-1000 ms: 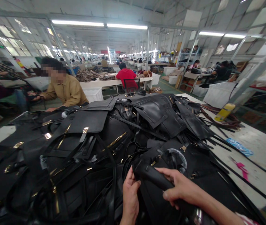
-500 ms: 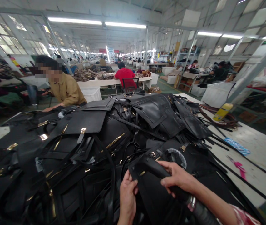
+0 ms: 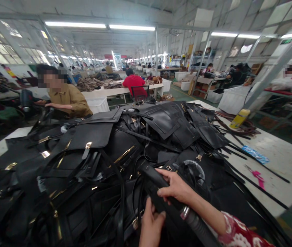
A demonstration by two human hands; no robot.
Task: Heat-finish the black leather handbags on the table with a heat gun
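Black hand tool (image 3: 175, 203), rear end cut off, fills the grip of the right hand (image 3: 174, 185); whether the left hand (image 3: 151, 224) beside it pinches anything, I cannot tell. Bags (image 3: 94, 133) beneath hide the near edge of the worktop (image 3: 282, 147).

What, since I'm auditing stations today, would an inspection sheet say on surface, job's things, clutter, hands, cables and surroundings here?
Surface: white table, largely covered by a pile of black bags.
Job's things: black tubular tool with a metal collar.
Clutter: pink-handled snips, blue-and-white packet, yellow container and brown straps, all toward the table's right.
Hands: right hand grips the tool; left hand is close below, contact unclear.
Cables: ribbed black length behind the collar; hose or cord, cannot tell.
Surroundings: co-worker in a tan jacket at left, person in red beyond, large white bin at right.
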